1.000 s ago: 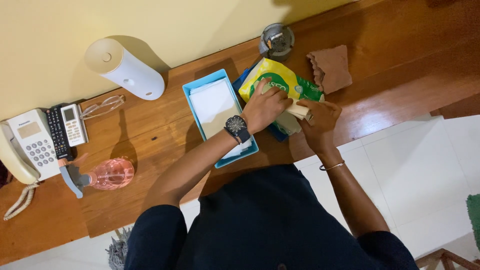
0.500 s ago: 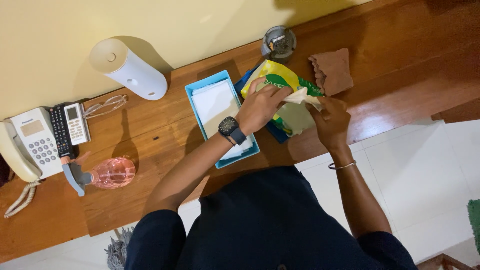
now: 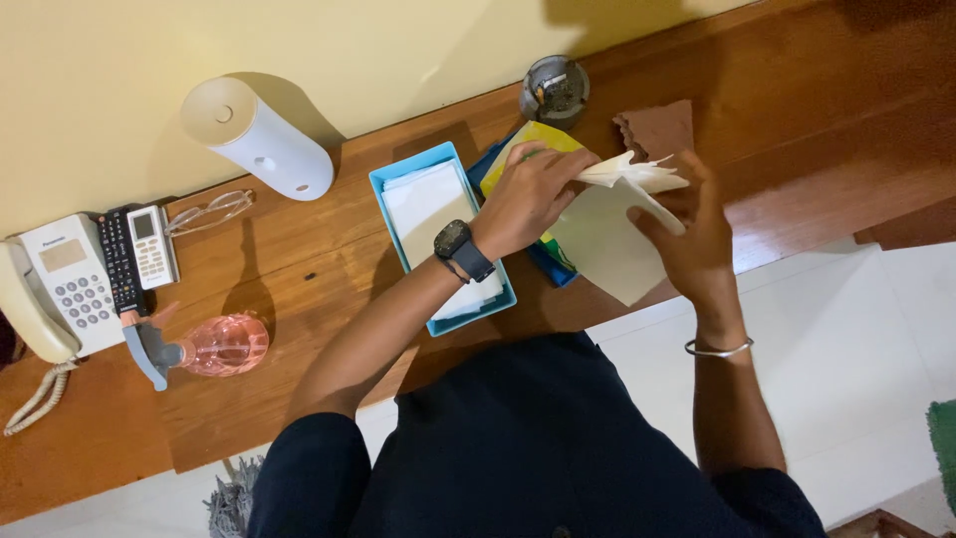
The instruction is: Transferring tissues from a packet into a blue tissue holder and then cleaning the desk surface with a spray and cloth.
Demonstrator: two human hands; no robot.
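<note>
Your wooden desk (image 3: 299, 259) runs out of view at both ends, and your left hand (image 3: 528, 194) covers most of the yellow packet (image 3: 528, 139) near its back edge, beside the blue tray (image 3: 423, 174) of flat white sheets. That hand pinches one end of a soft, crumpled white tissue (image 3: 637, 174) above the front edge. Your right hand (image 3: 692, 234) is open, fingers spread against the hanging sheet.

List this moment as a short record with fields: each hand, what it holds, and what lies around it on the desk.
left hand: pinches the white tissue at its bunched top
right hand: open fingers against the tissue's hanging sheet
under the hands: yellow-green packet
left of them: blue tray with white sheets
further: ashtray, brown cloth, white cylinder, pink spray bottle, telephone, two remotes, glasses
</note>
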